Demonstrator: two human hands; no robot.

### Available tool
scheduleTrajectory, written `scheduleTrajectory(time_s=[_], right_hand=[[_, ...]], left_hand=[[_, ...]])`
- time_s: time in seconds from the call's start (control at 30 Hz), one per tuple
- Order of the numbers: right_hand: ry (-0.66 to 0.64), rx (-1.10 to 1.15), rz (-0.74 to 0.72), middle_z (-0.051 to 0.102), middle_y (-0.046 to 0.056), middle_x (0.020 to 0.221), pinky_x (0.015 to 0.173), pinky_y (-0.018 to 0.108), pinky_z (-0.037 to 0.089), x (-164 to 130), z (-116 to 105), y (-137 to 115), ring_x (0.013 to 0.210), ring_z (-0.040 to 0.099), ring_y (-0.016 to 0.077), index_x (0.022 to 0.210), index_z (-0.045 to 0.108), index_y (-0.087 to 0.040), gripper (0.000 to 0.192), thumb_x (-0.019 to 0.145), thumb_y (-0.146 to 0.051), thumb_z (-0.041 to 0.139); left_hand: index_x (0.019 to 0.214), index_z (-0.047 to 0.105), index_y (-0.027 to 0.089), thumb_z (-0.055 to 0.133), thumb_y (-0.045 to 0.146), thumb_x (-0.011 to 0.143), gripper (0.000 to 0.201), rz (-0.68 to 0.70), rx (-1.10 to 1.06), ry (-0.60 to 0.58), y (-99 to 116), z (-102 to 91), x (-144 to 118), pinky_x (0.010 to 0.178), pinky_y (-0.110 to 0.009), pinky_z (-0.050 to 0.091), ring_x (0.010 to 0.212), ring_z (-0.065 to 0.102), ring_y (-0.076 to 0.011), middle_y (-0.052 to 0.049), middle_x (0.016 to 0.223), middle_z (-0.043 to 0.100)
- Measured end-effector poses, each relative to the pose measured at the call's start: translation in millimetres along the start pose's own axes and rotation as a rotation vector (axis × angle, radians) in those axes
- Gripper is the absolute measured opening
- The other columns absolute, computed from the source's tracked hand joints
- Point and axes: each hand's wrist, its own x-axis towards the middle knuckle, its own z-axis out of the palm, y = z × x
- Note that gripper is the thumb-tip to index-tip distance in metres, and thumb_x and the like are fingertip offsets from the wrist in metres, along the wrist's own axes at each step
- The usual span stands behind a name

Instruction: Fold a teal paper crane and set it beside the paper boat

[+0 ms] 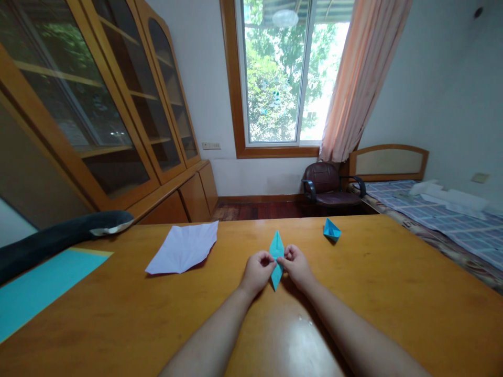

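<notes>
A folded light-blue paper [277, 243], shaped like a long narrow diamond, is held between my two hands just above the table. My left hand [257, 271] pinches its left edge near the middle, thumb and fingers closed. On the opposite edge my right hand [299, 266] grips it the same way. One point of the diamond faces away from me, the other toward me. My fingertips cover part of its middle.
The wooden table [188, 324] carries a creased white paper sheet [184, 247] at left and a small folded blue paper piece [332, 230] at right. Flat blue sheets [43, 288] and a dark long object [58, 233] lie far left. An armchair [332, 186] stands beyond.
</notes>
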Motion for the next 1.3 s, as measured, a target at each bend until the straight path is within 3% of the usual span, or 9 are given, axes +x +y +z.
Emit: scheduleTrajectory(time_s=[0.3,0.6,0.87,1.1,1.3], right_hand=[[-0.052,0.035,-0.02,0.044,-0.01,0.051,0.045,0.019,0.027,-1.3,1.3,4.1,0.046,0.035,0.0067,0.064,0.039,-0.022,0.043,0.054,-0.035,0.078],[-0.074,0.027,-0.014,0.046,-0.009,0.052,0.046,0.019,0.031,-4.1,3.7,0.5,0.046,0.038,0.0069,0.063,0.039,-0.022,0.05,0.05,-0.044,0.082],[-0.11,0.021,0.067,0.06,-0.002,0.061,0.05,0.023,0.039,-2.2,1.7,-1.4,0.051,0.05,0.0106,0.077,0.059,-0.018,0.049,0.051,-0.052,0.081],[-0.131,-0.082,0.036,0.055,-0.002,0.05,0.049,0.024,0.037,-2.0,-0.2,1.5,0.047,0.046,0.0102,0.057,0.061,-0.015,0.045,0.058,-0.058,0.075],[-0.121,-0.102,0.015,0.054,-0.002,0.049,0.048,0.023,0.034,-3.4,-1.2,0.0,0.046,0.043,0.0101,0.054,0.06,-0.016,0.042,0.06,-0.055,0.074]], left_hand=[[0.064,0.057,0.016,0.066,0.024,0.067,0.012,0.05,-0.089,0.049,1.0,1.5,1.1,0.058,-0.021,0.041,0.061,0.051,-0.0114,0.002,0.063,0.056],[0.058,0.049,0.017,0.074,0.026,0.058,0.026,-0.024,-0.199,0.032,5.9,-2.0,2.0,0.051,-0.019,0.036,0.053,0.044,-0.0084,0.005,0.055,0.05],[0.06,0.045,0.018,0.074,0.03,0.06,0.031,0.013,-0.193,0.06,3.4,-2.0,2.5,0.05,-0.018,0.036,0.053,0.043,-0.0078,0.006,0.056,0.046],[0.063,0.051,0.017,0.072,0.031,0.064,0.025,0.046,-0.102,0.119,2.4,-2.3,2.0,0.053,-0.02,0.039,0.055,0.048,-0.0097,0.005,0.058,0.051],[0.063,0.055,0.017,0.073,0.034,0.064,0.025,0.028,-0.077,0.104,4.8,-2.7,1.8,0.055,-0.021,0.041,0.058,0.051,-0.0113,0.003,0.059,0.055]])
